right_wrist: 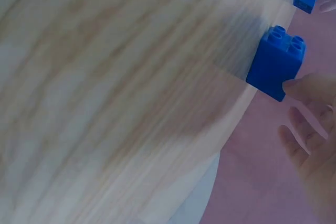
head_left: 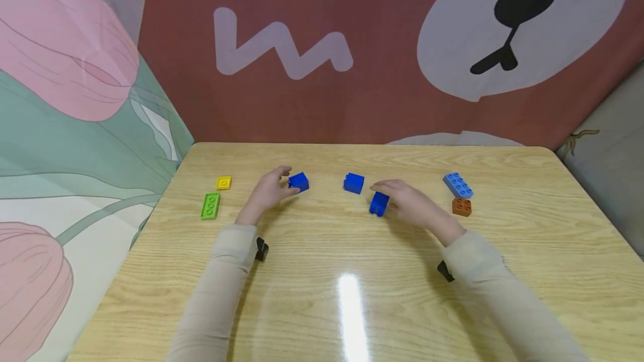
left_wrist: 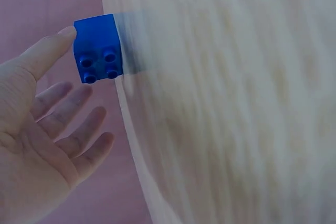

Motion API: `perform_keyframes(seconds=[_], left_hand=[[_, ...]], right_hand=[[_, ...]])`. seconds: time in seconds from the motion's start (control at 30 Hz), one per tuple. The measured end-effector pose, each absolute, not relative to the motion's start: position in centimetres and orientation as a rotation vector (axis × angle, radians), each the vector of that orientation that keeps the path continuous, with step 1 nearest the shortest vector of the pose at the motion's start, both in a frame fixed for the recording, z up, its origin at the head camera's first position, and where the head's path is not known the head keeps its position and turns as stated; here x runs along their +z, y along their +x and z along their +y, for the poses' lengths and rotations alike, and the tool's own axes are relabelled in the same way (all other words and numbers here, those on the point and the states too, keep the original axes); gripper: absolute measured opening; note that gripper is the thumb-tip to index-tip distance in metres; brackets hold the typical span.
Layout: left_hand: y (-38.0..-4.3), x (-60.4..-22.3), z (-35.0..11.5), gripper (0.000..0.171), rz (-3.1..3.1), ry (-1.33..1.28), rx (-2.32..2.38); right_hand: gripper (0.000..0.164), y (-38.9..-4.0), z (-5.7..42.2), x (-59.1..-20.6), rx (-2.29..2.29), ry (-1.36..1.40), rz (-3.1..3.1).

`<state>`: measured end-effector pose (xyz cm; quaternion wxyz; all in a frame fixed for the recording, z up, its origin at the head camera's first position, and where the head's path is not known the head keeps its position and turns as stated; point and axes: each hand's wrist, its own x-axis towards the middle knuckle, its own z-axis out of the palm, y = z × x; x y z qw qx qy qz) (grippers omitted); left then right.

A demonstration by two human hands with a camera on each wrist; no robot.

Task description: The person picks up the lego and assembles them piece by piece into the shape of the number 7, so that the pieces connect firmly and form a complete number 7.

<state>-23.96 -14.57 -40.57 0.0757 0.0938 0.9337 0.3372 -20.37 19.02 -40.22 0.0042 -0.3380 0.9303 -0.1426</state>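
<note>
Three dark blue toy bricks lie on the table. My left hand (head_left: 269, 191) is at the left blue brick (head_left: 299, 182), which rests on its side with its studs facing the hand. In the left wrist view the thumb tip is right at an edge of this brick (left_wrist: 97, 35), and the other fingers spread loosely below it. My right hand (head_left: 410, 203) reaches over beside the right blue brick (head_left: 379, 204). Its thumb is at the lower corner of that brick (right_wrist: 275, 69) in the right wrist view, with the fingers apart from it. Between the hands sits the middle blue brick (head_left: 354, 183).
At the left lie a yellow brick (head_left: 223, 183) and a green brick (head_left: 210, 206). Toward the right, a light blue brick (head_left: 458, 185) sits close to a brown brick (head_left: 462, 206). A patterned cloth (head_left: 302, 110) hangs behind the wooden table (head_left: 312, 272).
</note>
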Motion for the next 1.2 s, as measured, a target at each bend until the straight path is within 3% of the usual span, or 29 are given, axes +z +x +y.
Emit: perform_keyframes(seconds=[0.23,0.6,1.2], left_hand=[[-24.06,-40.93,-14.53,0.062,2.767,0.265,1.037],[-24.03,-41.23,-14.22,0.047,2.759,0.232,1.045],[-24.09,-41.40,-14.34,0.043,2.691,0.234,1.165]], right_hand=[[0.043,-20.34,18.78,-40.67,-0.432,-1.140,2.916],[0.033,-20.22,18.67,-40.60,-0.422,-1.053,2.916],[0.037,-20.26,18.27,-40.67,-0.694,-0.824,2.860]])
